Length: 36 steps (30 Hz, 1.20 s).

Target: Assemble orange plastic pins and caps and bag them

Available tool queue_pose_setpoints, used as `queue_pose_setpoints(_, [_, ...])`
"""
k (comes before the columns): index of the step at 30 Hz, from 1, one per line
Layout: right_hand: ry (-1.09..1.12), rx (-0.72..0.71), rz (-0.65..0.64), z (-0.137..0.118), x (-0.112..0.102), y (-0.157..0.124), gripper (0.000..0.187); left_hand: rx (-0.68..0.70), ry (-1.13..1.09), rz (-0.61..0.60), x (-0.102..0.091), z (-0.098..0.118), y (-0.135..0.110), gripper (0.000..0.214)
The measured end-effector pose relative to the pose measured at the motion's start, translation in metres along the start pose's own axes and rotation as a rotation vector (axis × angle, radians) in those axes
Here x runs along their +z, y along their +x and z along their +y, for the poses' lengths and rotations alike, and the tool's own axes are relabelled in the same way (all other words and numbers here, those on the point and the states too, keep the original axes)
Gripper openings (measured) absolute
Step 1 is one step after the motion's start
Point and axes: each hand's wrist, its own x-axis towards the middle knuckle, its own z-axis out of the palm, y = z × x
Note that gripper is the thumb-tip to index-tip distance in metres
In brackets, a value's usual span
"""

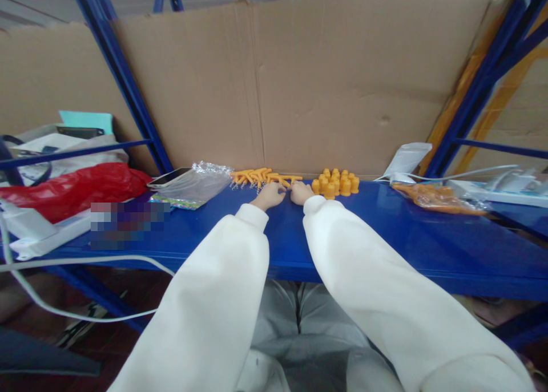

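Note:
My left hand [269, 196] and my right hand [301, 193] are close together over the blue shelf, fingers bent and nearly meeting. Both look closed in a pinch; whatever sits between the fingertips is too small to make out. Just beyond them, an orange stick-like piece [294, 178] lies by my right fingers. Left of it spreads a row of orange branched pieces [250, 177] with small metal hooks or chains at their ends. To the right of my right hand stands a tight group of several orange cup-shaped pieces [336, 184].
Clear plastic bags [205, 188] and a phone-like slab [169, 178] lie to the left, near a red bag [94, 189] and a white power strip [55, 232]. On the right sits a bag of orange pieces [436, 197]. Cardboard [321, 84] backs the shelf [363, 232].

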Motion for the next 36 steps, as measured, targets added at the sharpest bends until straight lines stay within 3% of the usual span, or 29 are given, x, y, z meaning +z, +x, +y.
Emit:
queue_pose_setpoints(6, [0.017,0.01,-0.02,0.0,-0.002,-0.002,0.049,-0.048,0.074,-0.043,-0.002,0.001,-0.001,0.034])
queue_pose_setpoints(14, [-0.103,-0.04,0.039,-0.007,-0.005,-0.012,0.047,-0.022,0.134,-0.211,-0.002,0.0,0.0,0.039])
queue_pose_setpoints(20, [-0.141,-0.053,0.25,-0.016,-0.035,-0.023,0.043,-0.028,0.07,-0.262,0.001,-0.003,0.0,0.047])
queue_pose_setpoints(23, [-0.139,-0.073,0.382,-0.007,-0.058,-0.035,0.042,-0.054,0.027,-0.246,0.002,-0.004,0.0,0.057])
queue_pose_setpoints(26, [-0.148,-0.034,0.498,0.02,-0.074,-0.05,0.041,-0.085,0.006,-0.205,0.003,-0.006,0.0,0.059])
queue_pose_setpoints(30, [-0.178,0.151,0.532,0.084,-0.078,-0.072,0.041,-0.022,0.026,-0.178,0.004,-0.007,0.002,0.058])
queue_pose_setpoints(34, [-0.151,0.482,0.468,0.154,-0.072,-0.1,0.043,0.032,0.038,-0.283,0.003,-0.004,0.002,0.057])
queue_pose_setpoints(36, [-0.069,0.687,0.373,0.183,-0.072,-0.114,0.044,0.014,0.028,-0.342,0.003,-0.002,0.001,0.06])
